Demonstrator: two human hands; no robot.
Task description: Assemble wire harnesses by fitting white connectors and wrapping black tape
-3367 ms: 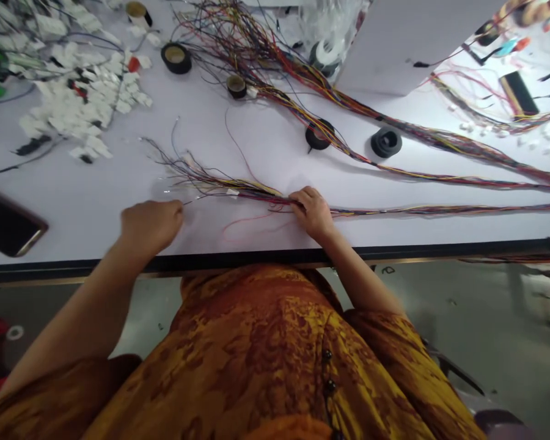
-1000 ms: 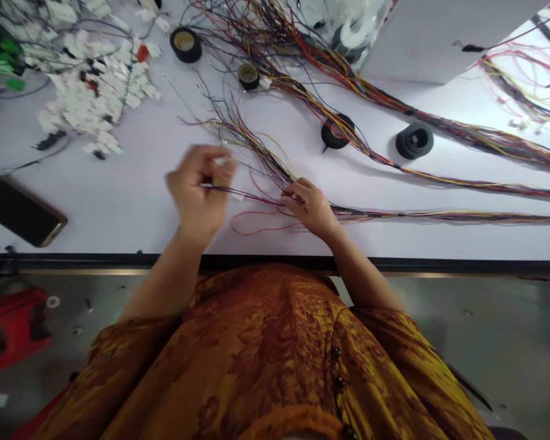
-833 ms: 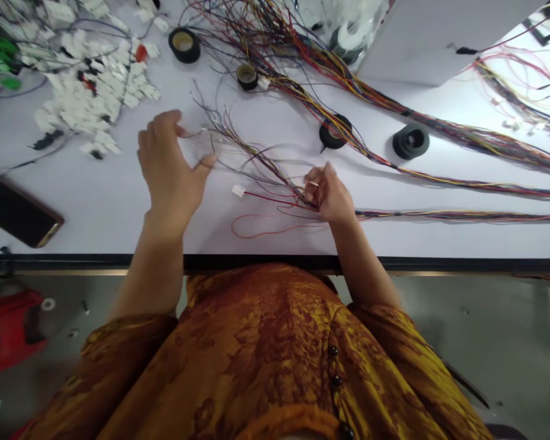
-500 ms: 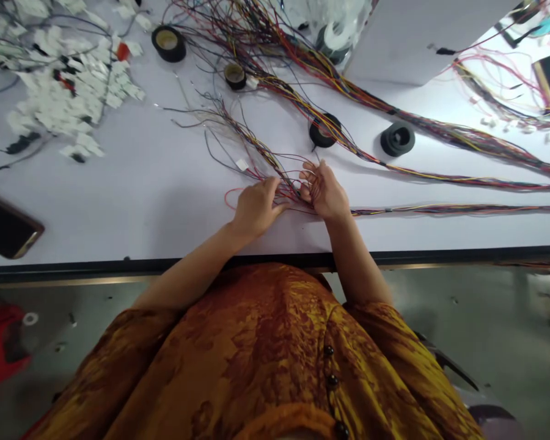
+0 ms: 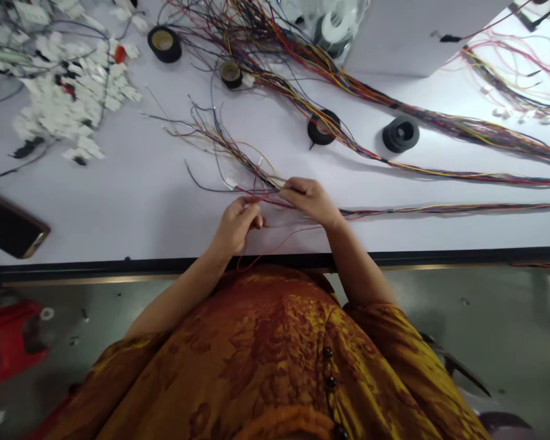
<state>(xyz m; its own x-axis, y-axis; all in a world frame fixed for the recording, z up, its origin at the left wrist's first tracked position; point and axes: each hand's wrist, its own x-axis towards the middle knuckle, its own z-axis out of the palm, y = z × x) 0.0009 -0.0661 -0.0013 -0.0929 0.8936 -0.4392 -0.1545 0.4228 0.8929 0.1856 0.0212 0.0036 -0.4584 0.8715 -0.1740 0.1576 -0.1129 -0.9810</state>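
A thin bundle of coloured wires [image 5: 440,209] runs along the white table [image 5: 132,201] from the right and fans out into loose ends [image 5: 201,131] at centre left. My right hand [image 5: 308,200] is closed on the bundle where it starts to spread. Just left of it, my left hand [image 5: 236,223] pinches a red wire [image 5: 279,241] that loops down over the table's front edge. A small white connector [image 5: 230,182] lies among the loose wires beside the hands.
A pile of white connectors [image 5: 68,104] lies far left, a dark phone [image 5: 11,223] at the left edge. Black tape rolls [image 5: 164,43] [image 5: 321,127] [image 5: 399,133] and thicker wire harnesses [image 5: 462,131] cross the back. A white board [image 5: 421,33] stands behind.
My left hand swung out to the fanned wire ends, came back beside my right hand, and now pinches the red wire, drawn toward the table edge. My right hand kept its grip.
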